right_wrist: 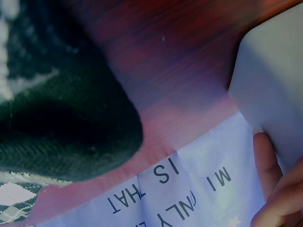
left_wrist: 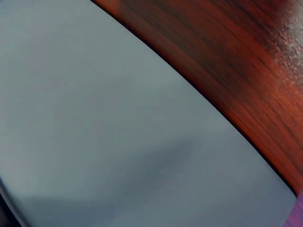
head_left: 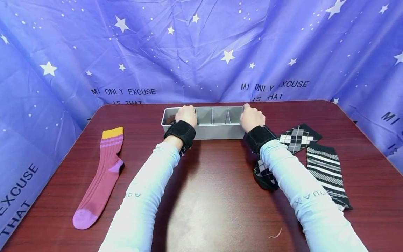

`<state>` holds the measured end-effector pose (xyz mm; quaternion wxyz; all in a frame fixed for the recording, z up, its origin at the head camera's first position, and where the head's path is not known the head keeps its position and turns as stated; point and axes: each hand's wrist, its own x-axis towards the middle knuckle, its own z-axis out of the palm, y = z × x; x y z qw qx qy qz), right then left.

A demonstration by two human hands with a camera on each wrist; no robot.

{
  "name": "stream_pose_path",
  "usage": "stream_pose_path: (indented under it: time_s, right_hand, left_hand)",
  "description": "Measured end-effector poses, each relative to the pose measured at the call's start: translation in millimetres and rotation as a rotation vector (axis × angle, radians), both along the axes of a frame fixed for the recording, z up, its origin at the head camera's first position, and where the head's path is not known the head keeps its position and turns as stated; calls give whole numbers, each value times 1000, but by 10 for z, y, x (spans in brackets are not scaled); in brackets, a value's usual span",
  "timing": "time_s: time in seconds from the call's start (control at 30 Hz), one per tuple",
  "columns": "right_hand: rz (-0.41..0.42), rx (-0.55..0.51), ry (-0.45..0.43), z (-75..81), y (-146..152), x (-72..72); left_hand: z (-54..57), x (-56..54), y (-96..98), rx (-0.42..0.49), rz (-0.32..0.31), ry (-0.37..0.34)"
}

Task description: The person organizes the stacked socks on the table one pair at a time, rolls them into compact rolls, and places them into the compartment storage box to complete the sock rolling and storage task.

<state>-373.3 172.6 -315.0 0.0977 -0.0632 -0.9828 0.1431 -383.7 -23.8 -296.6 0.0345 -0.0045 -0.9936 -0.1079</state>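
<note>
- Lying along the far edge of the counter [head_left: 220, 161], the gray divided box [head_left: 217, 133] runs sideways.
- Right hand [head_left: 253, 118] grips its right end, fingers [right_wrist: 266, 161] curled.
- Left hand [head_left: 186, 115] meets its left part; cannot tell whether those fingers pinch.

A long, narrow, light-grey box [head_left: 218, 132] with smooth walls, rounded corners and thin upright dividers sits upright, open-topped, near the far edge of the dark red wood-grain table [head_left: 141, 140], lengthwise along it
</note>
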Motion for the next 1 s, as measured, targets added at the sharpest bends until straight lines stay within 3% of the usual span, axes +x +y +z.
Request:
stream_pose_path:
  time_s: [0.23,0.37,0.4,0.5,0.6,0.63,0.67,1.0]
  right_hand:
    - [7,3,-9,4,-30,21]
    - [10,2,-2,22,-42,35]
    - [9,3,4,29,-45,37]
    - [10,6,13,54,-53,45]
    - [13,12,8,73,-50,52]
    - [13,14,7,79,-48,54]
    - [12,16,7,85,-46,56]
    - [46,20,-47,101,54,49]
  left_hand:
    - [-1,-2,-8,-11,18,-34]
    - [-43,-98,-7,-1,48,-66]
    - [-124,-180,-13,-13,53,-38]
    - [-132,-213,-12,-21,61,-46]
    - [-90,-159,-14,-23,48,-38]
    - [-1,-69,-9,-11,38,-61]
    - [17,-36,-12,-15,24,-50]
    - [133,167,-23,-97,-146,136]
